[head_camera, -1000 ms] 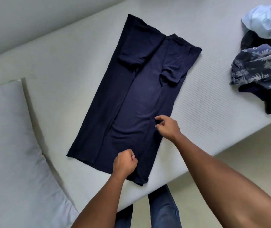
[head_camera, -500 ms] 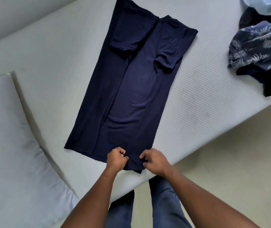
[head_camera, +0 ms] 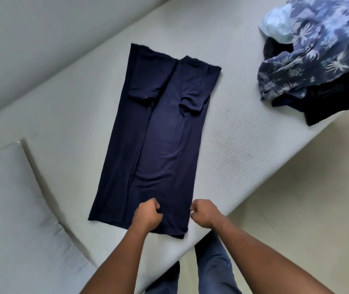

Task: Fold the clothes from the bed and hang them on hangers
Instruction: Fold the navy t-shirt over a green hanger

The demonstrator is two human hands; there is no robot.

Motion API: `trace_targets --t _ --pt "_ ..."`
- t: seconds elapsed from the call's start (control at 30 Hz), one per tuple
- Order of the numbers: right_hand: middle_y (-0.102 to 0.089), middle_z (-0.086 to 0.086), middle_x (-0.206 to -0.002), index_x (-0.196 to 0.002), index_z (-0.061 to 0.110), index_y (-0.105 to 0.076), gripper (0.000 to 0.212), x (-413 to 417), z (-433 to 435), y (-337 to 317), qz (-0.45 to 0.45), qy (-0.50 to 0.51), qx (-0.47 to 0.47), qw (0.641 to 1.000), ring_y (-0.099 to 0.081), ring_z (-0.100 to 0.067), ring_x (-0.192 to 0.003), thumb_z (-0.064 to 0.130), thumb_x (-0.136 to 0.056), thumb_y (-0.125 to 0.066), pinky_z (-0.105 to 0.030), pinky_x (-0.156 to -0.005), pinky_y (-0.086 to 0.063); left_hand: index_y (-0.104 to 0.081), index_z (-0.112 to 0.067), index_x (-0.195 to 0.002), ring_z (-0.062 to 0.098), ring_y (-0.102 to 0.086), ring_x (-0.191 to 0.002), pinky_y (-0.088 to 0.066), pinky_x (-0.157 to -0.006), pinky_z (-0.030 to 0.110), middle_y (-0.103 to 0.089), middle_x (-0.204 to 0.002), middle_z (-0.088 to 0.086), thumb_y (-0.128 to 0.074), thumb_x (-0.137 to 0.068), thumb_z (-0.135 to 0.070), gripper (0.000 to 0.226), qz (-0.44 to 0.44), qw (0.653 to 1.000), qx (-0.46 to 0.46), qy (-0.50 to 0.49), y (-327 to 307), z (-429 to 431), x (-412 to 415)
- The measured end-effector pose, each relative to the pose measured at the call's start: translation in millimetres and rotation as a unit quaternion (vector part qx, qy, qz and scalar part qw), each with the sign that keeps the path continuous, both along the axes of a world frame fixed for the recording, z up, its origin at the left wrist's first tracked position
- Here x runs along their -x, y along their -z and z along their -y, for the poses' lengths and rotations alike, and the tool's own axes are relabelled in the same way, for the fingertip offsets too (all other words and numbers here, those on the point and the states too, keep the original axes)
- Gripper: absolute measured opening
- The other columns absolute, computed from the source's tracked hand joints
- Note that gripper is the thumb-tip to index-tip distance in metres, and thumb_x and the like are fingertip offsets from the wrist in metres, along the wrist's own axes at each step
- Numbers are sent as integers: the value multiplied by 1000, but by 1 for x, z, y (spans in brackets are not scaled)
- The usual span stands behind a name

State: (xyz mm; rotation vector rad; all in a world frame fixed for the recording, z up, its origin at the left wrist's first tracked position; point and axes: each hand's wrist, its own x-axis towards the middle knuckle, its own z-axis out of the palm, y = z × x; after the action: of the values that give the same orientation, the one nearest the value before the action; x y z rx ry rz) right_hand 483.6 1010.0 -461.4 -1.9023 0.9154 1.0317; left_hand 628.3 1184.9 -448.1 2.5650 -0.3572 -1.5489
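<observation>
1. The navy T-shirt (head_camera: 163, 145) lay flat on the bed (head_camera: 243, 149). Both long sides were folded in and both sleeves were turned onto the body. Its collar end pointed away from me and its hem sat at the near edge of the mattress.
2. The left hand (head_camera: 148, 216) sat on the shirt just above the hem, curled tight into a fist and gripping the cloth under it.
3. The right hand (head_camera: 205, 213) was at the shirt's right edge near the hem. Its fingers were curled in and its thumb and fingertips pinched that edge.
4. The two hands were apart, with a strip of shirt between them.
5. A pile of clothes (head_camera: 317, 66) lay at the far right of the bed, well apart from the shirt: blue floral print, something pale blue, and something black.
6. A pillow (head_camera: 10, 198) lay to the left.
7. The pale floor (head_camera: 307, 219) showed past the mattress edge, with jeans (head_camera: 211, 272) visible below.
</observation>
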Motion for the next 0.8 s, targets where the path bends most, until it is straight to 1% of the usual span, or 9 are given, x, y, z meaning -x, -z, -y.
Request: trace_targets --t 0.07,0.17,0.3,0.37,0.47,0.57,0.63,0.7,0.8 --pt "-69 -2 -113 -112 12 -69 23 4 -5 2 -7 75 27 997 -65 -22 -105 16 -92 -57 -30 -85 -52 -61 -26 -106 18 -62 -94 -54 -82 33 -64 -107 -4 -67 -90 -29 17 3 1000 16 20 -1 10 -4" --pt "-64 3 -107 -107 20 -62 17 17 -25 19 -15 159 54 986 -63 -16 -94 18 -91 -62 -26 -74 -48 -58 -23 -118 22 -63 -103 -53 -88 34 -65 -116 0 -66 -91 -33 30 -10 999 18 45 13 16 4" --pt "-68 7 -88 -86 23 -62 15 31 -55 41 -13 236 67 969 -64 -9 -80 15 -85 -75 -21 -64 -49 -45 -23 -123 21 -61 -100 -46 -78 31 -62 -113 0 -67 -92 -26 38 14 999 24 42 34 8 25" --pt "-71 6 -83 -79 21 -64 15 32 -65 45 -24 236 51 970 -67 -11 -77 13 -83 -77 -21 -64 -52 -44 -25 -113 21 -62 -93 -46 -73 32 -62 -103 -1 -70 -90 -25 35 15 999 19 33 38 2 26" --pt "-75 -6 -76 -72 15 -62 17 41 -76 47 -61 233 -11 971 -74 -22 -67 1 -80 -66 -34 -65 -64 -50 -20 -101 24 -63 -90 -53 -75 36 -64 -101 2 -69 -87 -18 24 -8 996 -10 84 41 -8 30" --pt "-75 -7 -85 -75 18 -60 13 46 -74 31 -114 80 -64 988 -75 -24 -76 11 -85 -64 -34 -71 -63 -53 -18 -98 25 -62 -91 -51 -74 34 -65 -108 4 -62 -86 -16 15 -38 985 -64 153 31 -16 30" --pt "-70 -3 -97 -86 17 -61 3 40 -60 13 -133 9 -31 991 -72 -25 -90 15 -87 -60 -32 -76 -57 -56 -19 -96 24 -64 -91 -49 -70 33 -64 -105 2 -62 -86 -20 12 -50 979 -93 177 21 -17 22" --pt "-71 -4 -107 -96 16 -67 15 31 -35 0 -96 46 26 994 -71 -27 -99 18 -88 -55 -34 -81 -57 -55 -18 -90 23 -64 -87 -47 -64 31 -62 -97 0 -62 -89 -25 10 -41 977 -98 187 6 -9 7" --pt "-78 -3 -86 -86 12 -71 19 6 17 -32 -37 166 10 985 -77 -26 -81 20 -83 -55 -42 -75 -64 -49 -17 -82 20 -57 -75 -41 -57 30 -57 -86 -1 -59 -94 -33 21 -4 981 -60 186 -29 24 -24"
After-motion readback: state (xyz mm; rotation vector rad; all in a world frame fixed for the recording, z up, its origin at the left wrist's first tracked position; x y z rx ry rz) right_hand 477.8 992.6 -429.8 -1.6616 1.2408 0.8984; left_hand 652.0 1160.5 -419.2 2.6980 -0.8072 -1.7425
